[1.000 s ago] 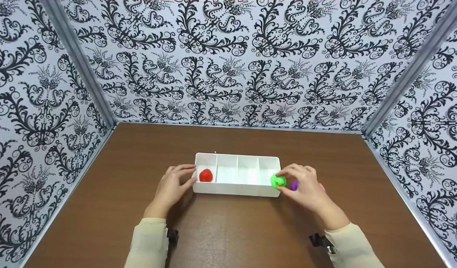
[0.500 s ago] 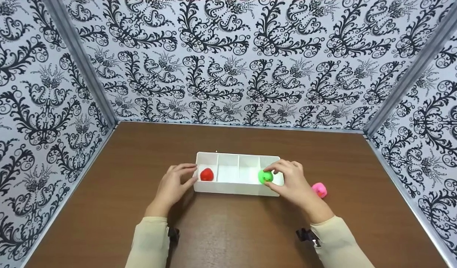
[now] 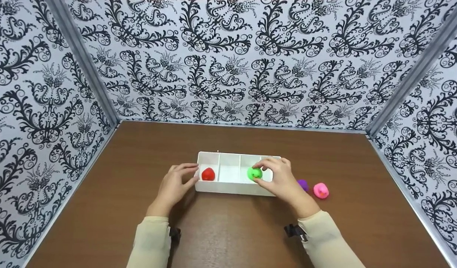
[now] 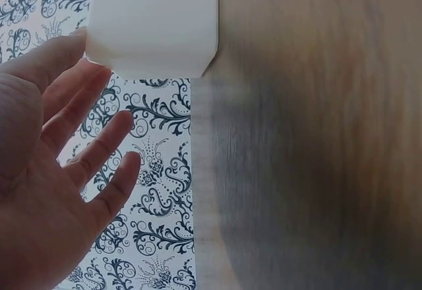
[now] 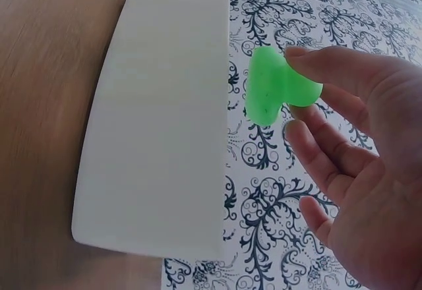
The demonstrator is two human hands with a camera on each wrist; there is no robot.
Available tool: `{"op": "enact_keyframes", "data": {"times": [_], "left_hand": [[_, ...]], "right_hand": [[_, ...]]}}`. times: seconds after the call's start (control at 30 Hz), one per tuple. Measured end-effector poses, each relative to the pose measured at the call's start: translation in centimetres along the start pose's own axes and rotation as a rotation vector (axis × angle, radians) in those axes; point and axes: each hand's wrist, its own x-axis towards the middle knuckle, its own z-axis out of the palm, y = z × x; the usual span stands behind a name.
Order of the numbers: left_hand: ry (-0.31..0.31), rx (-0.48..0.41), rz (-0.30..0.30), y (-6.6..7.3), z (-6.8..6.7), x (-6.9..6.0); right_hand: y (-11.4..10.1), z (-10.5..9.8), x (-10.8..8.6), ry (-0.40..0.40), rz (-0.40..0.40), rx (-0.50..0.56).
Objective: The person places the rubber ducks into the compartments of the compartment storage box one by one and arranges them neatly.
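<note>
A white tray with a row of compartments stands in mid-table. In the head view my right hand pinches a green rubber duck by thumb and fingertips, over the third compartment from the left. The right wrist view shows this duck above the tray's rim, apart from its wall. My left hand touches the tray's left end with thumb and fingertips; in the left wrist view its other fingers are spread loosely. A red rounded toy lies in the leftmost compartment, its kind unclear.
Right of the tray, on the brown table, sit a pink rubber duck and a purple toy partly hidden behind my right hand. Patterned walls enclose the table at the back and both sides.
My right hand has carried the green duck left, from the tray's right end to over the third compartment. The pink and purple toys have come into clearer view. The left hand stays at the tray.
</note>
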Motion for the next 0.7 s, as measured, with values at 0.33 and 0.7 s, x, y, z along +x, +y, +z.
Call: {"op": "enact_keyframes", "data": {"times": [0.33,0.7], "left_hand": [[-0.003,0.004,0.025,0.0,-0.1,0.0],[-0.003,0.015,-0.012,0.1,-0.1,0.0]], "right_hand": [[-0.3,1.4,0.7,0.005,-0.015,0.019],[-1.4,3.9,1.6,0.013,0.039,0.102]]}}
